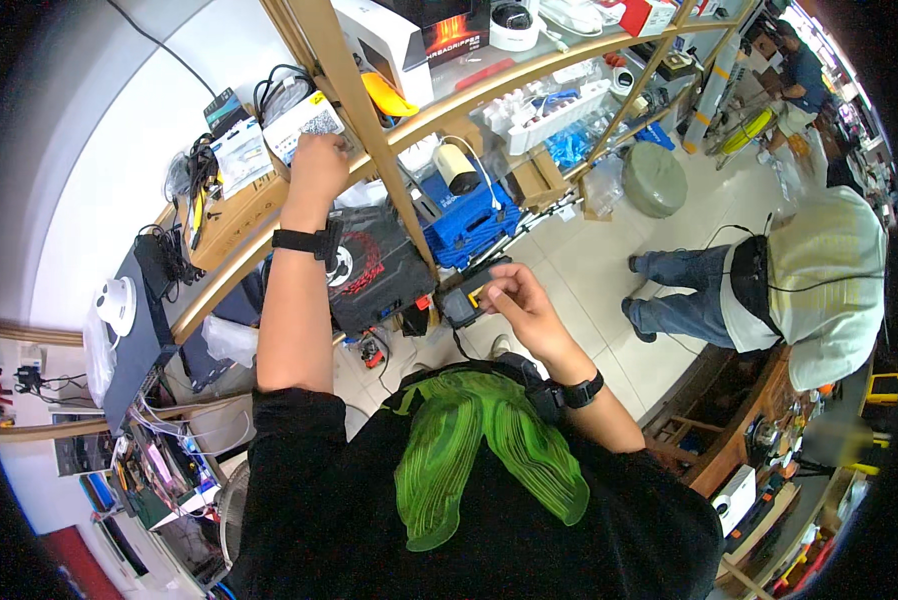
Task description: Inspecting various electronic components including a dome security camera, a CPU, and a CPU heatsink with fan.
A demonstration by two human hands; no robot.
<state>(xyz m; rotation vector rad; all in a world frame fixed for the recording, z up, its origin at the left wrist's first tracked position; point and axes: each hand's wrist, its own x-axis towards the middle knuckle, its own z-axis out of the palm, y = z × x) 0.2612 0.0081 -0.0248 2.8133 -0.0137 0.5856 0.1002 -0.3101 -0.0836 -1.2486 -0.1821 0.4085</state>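
Observation:
My left hand point(317, 165) reaches up to the shelf at upper left, fingers curled onto a white box point(296, 123) with a printed label; its fingertips are partly hidden. My right hand point(514, 300), at centre right, is loosely curled with thumb and fingers slightly apart and nothing visible between them; just behind it is a black and yellow device point(463, 305). Beside the white box are a clear bag point(237, 160) and dark cable coils. Below my left hand lies a dark hard case point(374, 270), with a blue item point(469, 225) to its right.
Wooden shelving point(364, 125) with boxes and cables runs across the top and left. A green round stool point(652, 178) stands beyond it. A person in a light top point(819, 280) is close at right, near a wooden bench point(759, 420); another person point(799, 75) is farther back.

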